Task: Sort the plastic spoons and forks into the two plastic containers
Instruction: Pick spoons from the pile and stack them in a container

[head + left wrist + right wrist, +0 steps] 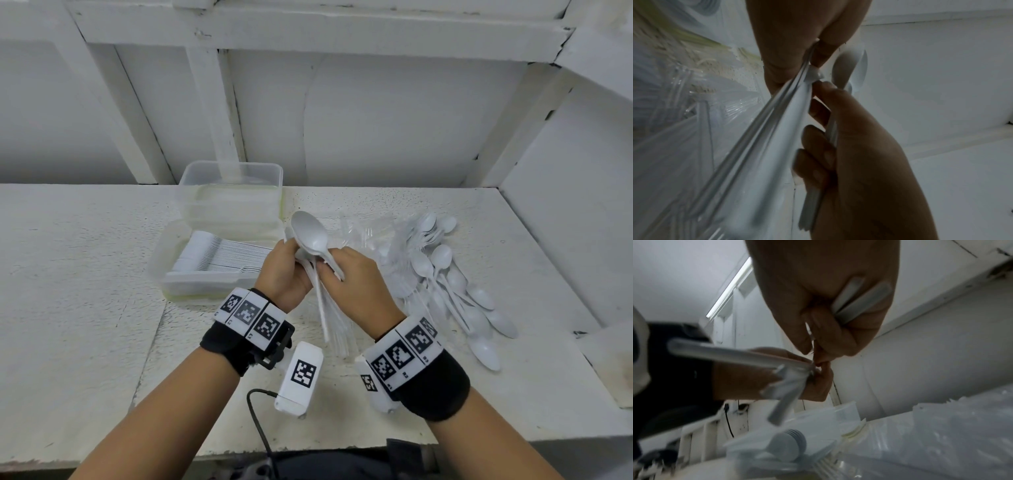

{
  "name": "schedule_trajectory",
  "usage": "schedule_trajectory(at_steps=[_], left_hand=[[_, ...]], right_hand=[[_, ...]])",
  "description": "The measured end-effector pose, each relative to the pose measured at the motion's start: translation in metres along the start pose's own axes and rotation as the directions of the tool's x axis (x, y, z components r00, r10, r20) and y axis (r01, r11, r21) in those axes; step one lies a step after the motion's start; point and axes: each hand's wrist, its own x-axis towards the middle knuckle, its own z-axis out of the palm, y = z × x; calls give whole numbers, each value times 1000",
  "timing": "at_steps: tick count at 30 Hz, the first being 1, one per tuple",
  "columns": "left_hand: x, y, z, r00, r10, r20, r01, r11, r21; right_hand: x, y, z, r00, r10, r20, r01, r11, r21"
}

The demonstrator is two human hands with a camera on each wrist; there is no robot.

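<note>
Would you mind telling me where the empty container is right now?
In the head view the empty container stands left of centre at the back of the table, against the wall, just behind the container of stacked spoons.

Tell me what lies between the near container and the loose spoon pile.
In the head view, both hands gripping a spoon bundle, plus clear forks behind.
</note>
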Motion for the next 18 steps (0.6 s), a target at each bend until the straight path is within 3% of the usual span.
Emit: schedule_trajectory(at_steps=[3, 8, 11, 15, 18], left_hand=[[-1, 4, 1, 998, -54, -17, 53, 996, -68], [-5, 8, 3, 997, -57, -57, 52, 995, -84], [-5, 5, 6, 999, -16, -40, 17, 999, 30], [-3, 1, 8, 998, 4, -58, -2, 1000, 31], [-6, -1, 8, 999, 29, 21, -30, 999, 39]], right_hand=[[-2, -5, -1, 992, 116, 42, -122, 959, 255], [-7, -1, -1, 950, 309, 43, -286, 808, 515], [-8, 2, -1, 938, 342, 58, -318, 782, 536], [-11, 2, 0, 945, 313, 99, -315, 781, 539], [-12, 1, 0, 950, 305, 73, -293, 781, 552]])
